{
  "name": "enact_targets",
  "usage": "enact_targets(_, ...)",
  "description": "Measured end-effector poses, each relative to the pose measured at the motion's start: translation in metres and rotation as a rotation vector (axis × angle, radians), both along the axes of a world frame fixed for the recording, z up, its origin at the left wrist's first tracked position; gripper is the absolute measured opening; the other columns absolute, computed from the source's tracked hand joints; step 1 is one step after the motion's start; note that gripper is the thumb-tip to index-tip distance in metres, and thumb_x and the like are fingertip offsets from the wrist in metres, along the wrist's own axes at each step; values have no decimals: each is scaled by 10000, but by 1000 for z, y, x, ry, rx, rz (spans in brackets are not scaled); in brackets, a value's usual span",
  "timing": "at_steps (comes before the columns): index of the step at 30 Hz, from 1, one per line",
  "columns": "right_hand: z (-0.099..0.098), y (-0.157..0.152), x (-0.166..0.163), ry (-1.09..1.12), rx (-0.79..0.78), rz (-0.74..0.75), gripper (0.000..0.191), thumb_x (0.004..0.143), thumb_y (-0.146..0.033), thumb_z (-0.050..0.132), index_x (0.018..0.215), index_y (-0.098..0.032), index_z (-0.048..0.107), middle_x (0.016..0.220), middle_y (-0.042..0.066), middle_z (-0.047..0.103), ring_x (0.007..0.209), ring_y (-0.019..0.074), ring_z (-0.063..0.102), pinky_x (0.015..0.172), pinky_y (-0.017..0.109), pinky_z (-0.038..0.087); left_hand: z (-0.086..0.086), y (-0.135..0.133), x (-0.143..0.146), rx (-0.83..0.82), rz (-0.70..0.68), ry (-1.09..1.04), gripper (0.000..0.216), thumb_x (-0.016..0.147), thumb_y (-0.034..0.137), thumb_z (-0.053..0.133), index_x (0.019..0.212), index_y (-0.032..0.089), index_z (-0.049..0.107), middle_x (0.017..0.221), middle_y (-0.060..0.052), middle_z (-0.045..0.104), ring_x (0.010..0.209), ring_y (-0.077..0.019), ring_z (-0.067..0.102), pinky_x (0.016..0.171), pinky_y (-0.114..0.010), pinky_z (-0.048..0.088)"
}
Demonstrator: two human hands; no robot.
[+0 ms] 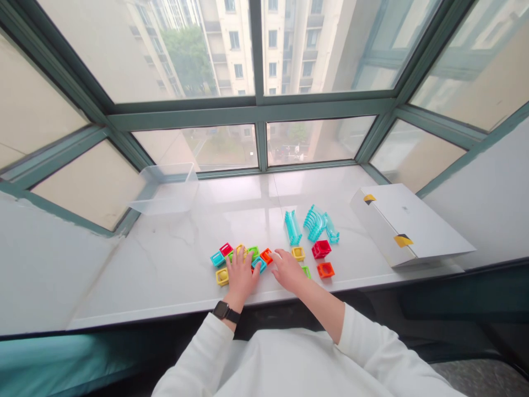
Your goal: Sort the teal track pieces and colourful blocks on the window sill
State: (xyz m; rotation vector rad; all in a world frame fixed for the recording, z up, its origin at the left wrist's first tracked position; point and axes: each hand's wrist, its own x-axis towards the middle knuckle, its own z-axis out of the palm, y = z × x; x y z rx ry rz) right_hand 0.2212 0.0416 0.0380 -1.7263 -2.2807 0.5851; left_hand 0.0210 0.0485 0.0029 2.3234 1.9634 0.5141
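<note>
My left hand point(240, 273) lies palm down over a cluster of colourful plastic block frames, fingers spread, covering some of them. Around its fingers show a blue block point(217, 258), a red block point(226, 249), a green block point(253, 252) and a yellow block point(222, 277). My right hand point(288, 270) is open, its fingertips at the edge of an orange block point(266, 256); whether they touch it I cannot tell. Just right of that hand sit a yellow block point(298, 253) and a partly hidden green block point(306, 272).
Farther right are a red cube point(321, 249) and an orange cube point(326, 270). Behind them lie clear turquoise track pieces point(315, 223). A clear plastic bin point(167, 190) stands back left, and a white box point(409, 220) sits at right. Windows border the white marble sill point(165, 259).
</note>
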Motion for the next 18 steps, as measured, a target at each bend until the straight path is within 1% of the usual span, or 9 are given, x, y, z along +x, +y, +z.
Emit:
enact_targets(2, -2, 3, -6, -32, -14, -1, 522, 929, -207, 680, 1436, -209, 559, 1470, 165, 567, 1317, 304, 563, 1098, 418, 446, 0, -1, 0, 0, 3, 24, 355, 990, 418, 558, 1278, 238, 660, 1597, -154, 472, 1519, -385, 337, 1233, -644, 200)
enact_targets(5, -2, 5, -10, -78, -18, 11, 335, 981, -233, 608, 1315, -204, 620, 1294, 128, 662, 1175, 269, 620, 1011, 366, 464, 1, -3, -2, -6, -12, 23, 300, 980, 391, 573, 1224, 250, 678, 1589, -136, 484, 1519, -367, 344, 1242, -628, 197)
enact_targets(8, -2, 6, -11, -124, -34, 3, 217, 996, -223, 576, 1199, -186, 644, 1156, 114, 693, 1075, 258, 636, 934, 346, 462, 1, -4, -4, -12, -35, 22, 281, 986, 386, 560, 1193, 245, 688, 1582, -145, 491, 1519, -364, 346, 1242, -631, 197)
enact_targets(13, -5, 8, -8, -148, -66, 3, 165, 993, -157, 558, 1131, -187, 644, 1084, 106, 697, 1002, 238, 647, 864, 328, 442, 0, -6, -5, -10, -44, 53, 224, 989, 360, 560, 1135, 259, 696, 1583, -129, 498, 1526, -359, 339, 1242, -638, 196)
enact_targets(18, -4, 5, -3, -154, -93, -1, 144, 989, -115, 539, 1011, -195, 656, 1012, 93, 695, 971, 228, 651, 819, 309, 427, 0, -6, -5, -6, -50, 31, 213, 997, 346, 542, 1115, 253, 692, 1578, -137, 497, 1529, -368, 330, 1242, -646, 192)
